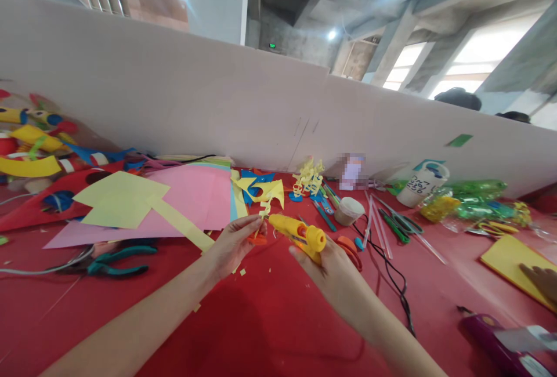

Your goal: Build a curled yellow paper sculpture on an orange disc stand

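Observation:
My right hand (331, 269) is wrapped round a yellow glue gun (298, 232) whose nozzle points left. My left hand (232, 243) pinches a small yellow cut-paper piece (264, 210) just in front of that nozzle, with something orange (257, 239) under the fingers. Both hands hover above the red table (270, 313). The gun's black cord (394, 278) runs off to the right across the table.
Pink paper (195, 197) and yellow paper (119, 200) lie at the left, with teal pliers (117, 261) nearer. A small tub (349, 210), straws, scissors (402, 223), a white cup (422, 182) and green wrappers lie to the right. Another person's hand (542, 281) rests on yellow paper. A purple glue gun (496, 345) lies at lower right.

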The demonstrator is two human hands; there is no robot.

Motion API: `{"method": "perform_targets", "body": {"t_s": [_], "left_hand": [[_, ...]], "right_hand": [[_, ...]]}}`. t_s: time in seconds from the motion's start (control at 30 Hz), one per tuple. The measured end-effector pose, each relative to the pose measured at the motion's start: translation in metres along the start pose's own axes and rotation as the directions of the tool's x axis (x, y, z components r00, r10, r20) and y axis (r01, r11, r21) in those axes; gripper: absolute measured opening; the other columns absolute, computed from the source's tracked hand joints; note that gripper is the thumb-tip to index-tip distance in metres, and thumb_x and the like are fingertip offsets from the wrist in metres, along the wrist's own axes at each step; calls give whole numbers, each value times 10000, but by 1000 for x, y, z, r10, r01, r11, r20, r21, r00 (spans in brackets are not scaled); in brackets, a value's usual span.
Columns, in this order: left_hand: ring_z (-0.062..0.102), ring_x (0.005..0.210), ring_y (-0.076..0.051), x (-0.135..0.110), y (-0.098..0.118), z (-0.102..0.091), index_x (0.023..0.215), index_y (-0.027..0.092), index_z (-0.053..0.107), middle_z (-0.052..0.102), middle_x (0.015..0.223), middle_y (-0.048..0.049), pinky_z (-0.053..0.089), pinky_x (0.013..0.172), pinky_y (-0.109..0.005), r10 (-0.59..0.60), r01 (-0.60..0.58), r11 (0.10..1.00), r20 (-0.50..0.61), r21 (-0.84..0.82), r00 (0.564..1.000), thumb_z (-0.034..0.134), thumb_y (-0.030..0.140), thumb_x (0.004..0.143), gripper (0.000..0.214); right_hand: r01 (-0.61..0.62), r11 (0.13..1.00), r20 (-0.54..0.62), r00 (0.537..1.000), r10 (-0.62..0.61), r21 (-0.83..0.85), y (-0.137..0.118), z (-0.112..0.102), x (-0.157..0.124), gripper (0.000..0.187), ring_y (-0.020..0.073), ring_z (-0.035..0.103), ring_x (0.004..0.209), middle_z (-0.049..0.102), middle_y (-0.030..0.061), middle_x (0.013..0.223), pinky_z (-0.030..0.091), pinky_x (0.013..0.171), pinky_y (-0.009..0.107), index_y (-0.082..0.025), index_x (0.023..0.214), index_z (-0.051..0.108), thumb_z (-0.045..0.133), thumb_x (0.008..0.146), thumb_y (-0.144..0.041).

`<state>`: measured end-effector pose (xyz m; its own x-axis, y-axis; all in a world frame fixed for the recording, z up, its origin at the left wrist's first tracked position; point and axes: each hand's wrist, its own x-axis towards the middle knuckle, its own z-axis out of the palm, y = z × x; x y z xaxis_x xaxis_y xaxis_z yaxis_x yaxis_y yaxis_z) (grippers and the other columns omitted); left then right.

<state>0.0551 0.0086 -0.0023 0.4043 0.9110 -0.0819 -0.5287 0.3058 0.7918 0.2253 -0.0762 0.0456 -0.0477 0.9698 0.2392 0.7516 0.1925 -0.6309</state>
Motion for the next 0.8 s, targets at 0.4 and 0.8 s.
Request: {"method": "perform_targets", "body": {"t_s": [0.4,0.8], "left_hand": [[591,674,-118,0,0,0,716,160,712,666,653,-23,450,685,-230,2,-2,1000,-7,-17,1000,723,188,670,55],[604,689,-117,2,-1,-3,740,160,714,683,673,-13,456,705,-235,-21,20,999,-26,-32,999,744,193,646,104]], "right_hand": [[22,999,-61,998,-24,-33,0,3,-2,262,261,587,907,626,97,929,465,761,362,-195,927,580,453,843,-409],[39,997,-61,997,-43,-59,1,5,-2,236,231,610,819,631,88,894,482,711,334,-178,913,576,454,848,-370]]}}
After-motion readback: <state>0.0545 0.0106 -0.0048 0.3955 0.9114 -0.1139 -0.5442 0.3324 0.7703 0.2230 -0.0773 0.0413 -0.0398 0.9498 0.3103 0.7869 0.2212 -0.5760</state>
